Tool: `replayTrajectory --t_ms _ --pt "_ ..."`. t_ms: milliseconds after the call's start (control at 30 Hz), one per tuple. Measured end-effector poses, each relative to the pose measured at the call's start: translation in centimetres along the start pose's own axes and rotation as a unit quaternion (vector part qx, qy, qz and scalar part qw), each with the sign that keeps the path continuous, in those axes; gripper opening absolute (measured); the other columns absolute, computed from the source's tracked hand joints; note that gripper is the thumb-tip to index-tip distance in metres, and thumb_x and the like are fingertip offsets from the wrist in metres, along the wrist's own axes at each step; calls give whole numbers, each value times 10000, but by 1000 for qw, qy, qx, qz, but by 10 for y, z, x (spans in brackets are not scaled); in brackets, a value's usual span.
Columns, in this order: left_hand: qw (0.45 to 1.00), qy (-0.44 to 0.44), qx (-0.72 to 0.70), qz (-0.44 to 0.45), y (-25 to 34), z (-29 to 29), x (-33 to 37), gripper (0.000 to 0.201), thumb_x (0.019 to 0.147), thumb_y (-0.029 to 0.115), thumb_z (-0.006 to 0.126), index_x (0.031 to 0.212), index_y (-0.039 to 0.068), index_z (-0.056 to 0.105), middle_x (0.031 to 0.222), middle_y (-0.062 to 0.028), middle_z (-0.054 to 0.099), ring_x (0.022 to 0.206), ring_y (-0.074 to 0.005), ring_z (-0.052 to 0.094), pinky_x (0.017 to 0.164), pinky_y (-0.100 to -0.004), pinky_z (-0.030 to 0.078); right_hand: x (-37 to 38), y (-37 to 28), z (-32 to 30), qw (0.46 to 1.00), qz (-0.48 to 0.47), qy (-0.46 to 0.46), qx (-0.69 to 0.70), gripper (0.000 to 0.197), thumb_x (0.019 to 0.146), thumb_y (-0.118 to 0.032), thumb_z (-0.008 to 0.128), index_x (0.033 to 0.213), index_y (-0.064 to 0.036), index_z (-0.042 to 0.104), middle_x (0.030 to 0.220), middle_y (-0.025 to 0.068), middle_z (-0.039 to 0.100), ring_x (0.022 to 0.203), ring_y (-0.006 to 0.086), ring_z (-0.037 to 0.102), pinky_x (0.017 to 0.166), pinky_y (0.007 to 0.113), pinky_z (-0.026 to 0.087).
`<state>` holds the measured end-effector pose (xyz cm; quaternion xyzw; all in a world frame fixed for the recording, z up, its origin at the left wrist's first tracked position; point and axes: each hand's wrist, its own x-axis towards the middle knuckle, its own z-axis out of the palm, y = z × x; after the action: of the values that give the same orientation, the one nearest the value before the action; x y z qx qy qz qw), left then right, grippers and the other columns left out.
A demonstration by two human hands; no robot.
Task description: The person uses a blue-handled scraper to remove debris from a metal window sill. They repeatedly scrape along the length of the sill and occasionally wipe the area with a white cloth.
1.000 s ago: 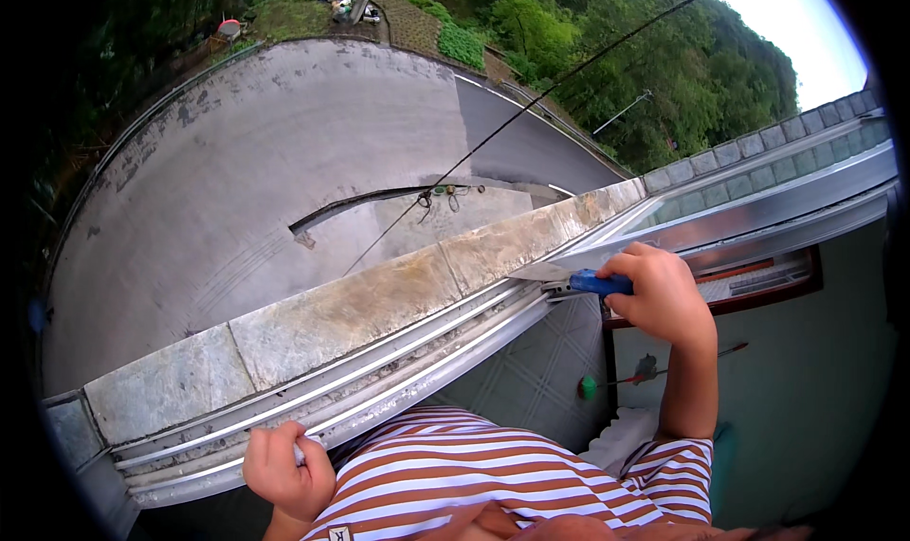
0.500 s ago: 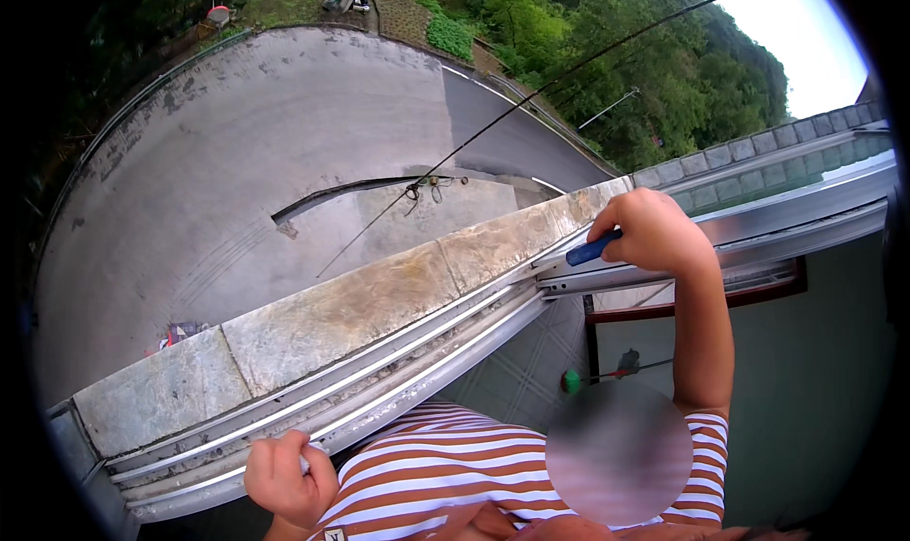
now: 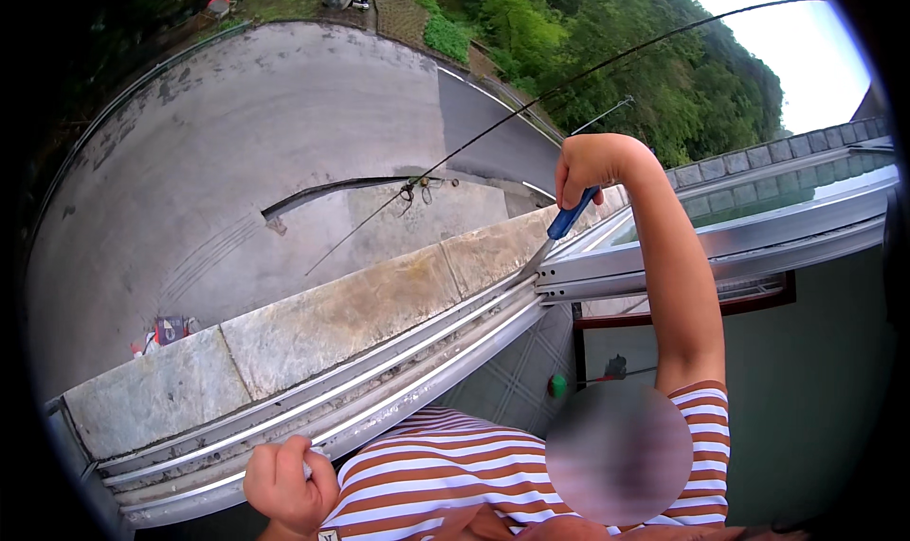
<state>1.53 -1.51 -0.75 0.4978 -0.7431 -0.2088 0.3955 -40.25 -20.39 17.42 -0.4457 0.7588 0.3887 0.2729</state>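
My right hand [image 3: 597, 166] is wrapped round the blue handle of a scraper [image 3: 569, 220], raised over the far end of the window track [image 3: 398, 380]. The scraper's pale, flat blade slants down into the outer groove, beside the end of the sliding window frame [image 3: 607, 269]. Dark dirt lies along the metal grooves. At the near left, my left hand [image 3: 289, 484] is closed above the track's inner rail. A small whitish thing shows between its fingers, mostly hidden.
A stone-tiled ledge [image 3: 351, 304] runs outside the track. Far below lies a paved road [image 3: 237, 143], with a dark cable [image 3: 531, 102] crossing in front. Indoors, under the window, are a tiled floor [image 3: 512, 361] and a green-ended stick [image 3: 557, 385].
My right hand has moved left and up, tilting the scraper more upright with its blade in the groove. My left hand stays almost where it was.
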Motion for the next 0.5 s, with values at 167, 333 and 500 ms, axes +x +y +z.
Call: replayTrajectory --t_ms 167,333,500 --pt "1000 0 15 -4 0 0 -1 210 666 -90 575 832 28 627 643 -120 471 537 -294 489 467 -371 356 0 -5 9 1000 -16 21 -3 202 638 -135 718 813 -43 756 711 72 690 571 190 645 511 311 516" --pt "1000 -1 8 -14 -5 0 -5 215 674 -102 570 839 26 622 656 -122 472 546 -292 499 478 -360 377 -37 -6 33 992 12 122 -40 170 632 -171 726 780 -96 768 677 69 676 576 199 645 549 315 519" --pt "999 11 7 -45 3 2 -3 209 675 -96 572 834 30 619 662 -123 470 540 -294 490 475 -363 370 -64 18 68 965 -15 249 -79 151 649 -236 734 767 -147 764 695 64 679 702 245 661 661 355 516"
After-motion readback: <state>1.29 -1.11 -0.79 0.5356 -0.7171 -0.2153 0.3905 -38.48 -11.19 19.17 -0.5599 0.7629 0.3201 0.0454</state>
